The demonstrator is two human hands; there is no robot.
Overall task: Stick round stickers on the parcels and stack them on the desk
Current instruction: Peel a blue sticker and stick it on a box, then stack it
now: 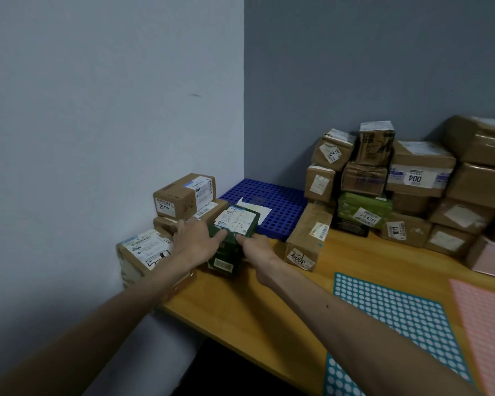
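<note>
A dark green parcel (232, 238) with a white label on top stands on the wooden desk (257, 304) near the left wall. My left hand (196, 241) grips its left side, thumb across the front. My right hand (256, 247) holds its right side, fingers curled against it. Brown parcels are stacked to the left: a labelled box (183, 197) on top, another (143, 252) below at the desk edge. A teal sheet of round stickers (397, 324) lies flat at the lower right, with a pink sticker sheet (492, 324) beside it.
A blue perforated tray (272, 207) lies in the corner behind the green parcel, a white paper on it. A tall brown box (309, 238) stands just to the right. A large pile of parcels (412, 190) fills the back right. Walls close off left and back.
</note>
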